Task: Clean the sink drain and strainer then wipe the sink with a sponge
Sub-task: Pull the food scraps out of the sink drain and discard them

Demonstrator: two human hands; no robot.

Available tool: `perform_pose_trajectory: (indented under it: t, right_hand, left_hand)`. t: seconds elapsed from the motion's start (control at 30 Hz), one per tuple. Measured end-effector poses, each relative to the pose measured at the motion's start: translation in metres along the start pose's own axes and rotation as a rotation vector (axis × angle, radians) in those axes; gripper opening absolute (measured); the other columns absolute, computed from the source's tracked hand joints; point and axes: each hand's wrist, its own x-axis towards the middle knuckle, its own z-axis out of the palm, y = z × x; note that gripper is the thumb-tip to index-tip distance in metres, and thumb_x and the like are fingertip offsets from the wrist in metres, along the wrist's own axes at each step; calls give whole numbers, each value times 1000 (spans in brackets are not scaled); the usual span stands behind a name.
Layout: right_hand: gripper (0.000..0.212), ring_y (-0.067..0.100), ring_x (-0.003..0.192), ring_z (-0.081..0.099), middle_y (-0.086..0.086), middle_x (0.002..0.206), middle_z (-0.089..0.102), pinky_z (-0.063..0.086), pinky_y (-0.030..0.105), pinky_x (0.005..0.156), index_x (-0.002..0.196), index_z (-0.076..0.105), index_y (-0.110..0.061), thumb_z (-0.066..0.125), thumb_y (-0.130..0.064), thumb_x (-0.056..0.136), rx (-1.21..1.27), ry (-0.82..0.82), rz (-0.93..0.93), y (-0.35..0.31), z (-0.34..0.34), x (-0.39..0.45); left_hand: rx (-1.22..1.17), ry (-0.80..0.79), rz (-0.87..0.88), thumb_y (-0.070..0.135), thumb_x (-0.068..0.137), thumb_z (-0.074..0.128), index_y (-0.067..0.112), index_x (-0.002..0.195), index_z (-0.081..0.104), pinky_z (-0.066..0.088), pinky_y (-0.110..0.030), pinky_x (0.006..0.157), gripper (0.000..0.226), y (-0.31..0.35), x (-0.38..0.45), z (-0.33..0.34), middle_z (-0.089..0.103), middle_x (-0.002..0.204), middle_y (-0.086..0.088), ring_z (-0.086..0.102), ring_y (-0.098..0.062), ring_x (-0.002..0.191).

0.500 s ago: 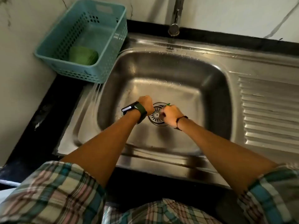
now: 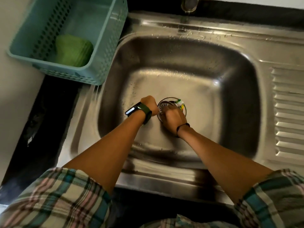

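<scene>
Strainer (image 2: 164,105) sits in the drain at the bottom of the sink (image 2: 230,51), centre of the basin, half hidden under my hands.

Head view, the only one: my left hand (image 2: 150,105) is closed into a fist at the strainer's left edge, likely pinning or pinching the rim to steady it; I can't tell whether the fingers actually hold anything. My right hand (image 2: 173,119) is curled over the strainer from the near side, fingers down on it, apparently gripping it or picking at it, contact hidden. Small scrap of white-and-green debris (image 2: 180,104) sits at the far right rim, touching my right fingertips. Judging by this, I'm mid drain-cleaning.

Sponge (image 2: 73,50) lies in the teal basket (image 2: 49,69) on the counter, left of the sink, well apart from my hands, parked for the wipe step. Tap (image 2: 189,4) is above the far rim, no stream visible.
</scene>
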Motion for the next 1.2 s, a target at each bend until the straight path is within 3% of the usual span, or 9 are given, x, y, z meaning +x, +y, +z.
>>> perform_pose_trajectory:
  t: [0.13, 0.3, 0.47, 0.57, 0.73, 0.9, 1.0, 1.07, 1.2]
  right_hand:
    - [14, 35, 92, 60, 19, 99, 65, 51, 37, 76, 95, 61, -5, 50, -6, 86, 273, 79, 236, -3, -42, -12]
    - [25, 20, 69, 60, 8, 77, 56, 57, 25, 46, 70, 52, -13, 49, 5, 88, 1131, 219, 498, 13, -117, -65]
    - [29, 4, 45, 60, -8, 49, 61, 55, 23, 43, 67, 51, -14, 49, 7, 88, 1354, 586, 552, 58, -177, -143]
    - [30, 4, 43, 60, -7, 49, 62, 55, 22, 43, 67, 51, -13, 49, 8, 88, 1394, 742, 600, 84, -194, -178]
    - [27, 6, 44, 61, 10, 72, 55, 54, 19, 42, 72, 52, -11, 46, 10, 88, 1389, 864, 726, 118, -197, -214]
    - [22, 25, 78, 62, 16, 94, 59, 58, 23, 47, 101, 53, -5, 51, 10, 85, 1305, 818, 813, 144, -199, -220]
    - [37, 33, 99, 61, 20, 118, 56, 60, 41, 68, 120, 51, -4, 57, 3, 84, 899, 698, 844, 155, -198, -217]
    - [41, 37, 106, 58, 22, 124, 55, 53, 48, 86, 123, 51, -2, 59, -3, 83, 582, 613, 843, 157, -200, -215]
    - [28, 39, 114, 46, 27, 114, 57, 38, 40, 94, 110, 56, 0, 55, -10, 83, -14, 357, 802, 142, -207, -206]
  left_hand:
    - [0, -50, 78, 5, 89, 51, 7, 134, 43, 41, -34, 99, 46, 6, -12, -14, 46, 139, -15, 46, -30, 126]
    - [-90, -10, 223, -2, 86, 50, 9, 130, 48, 39, -37, 106, 46, 23, -36, -28, 48, 138, -11, 45, -26, 127]
    - [-201, -36, 410, -1, 84, 54, 12, 118, 58, 43, -30, 99, 37, 75, -76, -2, 59, 123, -8, 55, -23, 115]
    - [-217, -86, 535, 1, 85, 54, 11, 123, 54, 43, -32, 102, 39, 116, -102, 20, 56, 127, -9, 54, -24, 117]
    - [-179, -131, 639, 13, 89, 54, 18, 133, 44, 45, -31, 99, 45, 152, -131, 46, 50, 134, -6, 54, -21, 115]
    - [-162, -120, 672, 14, 90, 53, 19, 132, 45, 42, -24, 92, 42, 157, -144, 55, 51, 134, -5, 53, -17, 114]
    - [-148, -79, 667, 14, 90, 53, 19, 131, 47, 41, -22, 91, 42, 148, -145, 52, 52, 132, -5, 54, -17, 114]
    - [-130, -49, 648, 16, 90, 53, 19, 132, 46, 41, -23, 93, 42, 136, -143, 47, 51, 133, -4, 53, -18, 115]
    - [-99, 2, 541, 18, 90, 53, 20, 133, 43, 40, -28, 97, 44, 102, -132, 28, 49, 136, -4, 51, -21, 120]
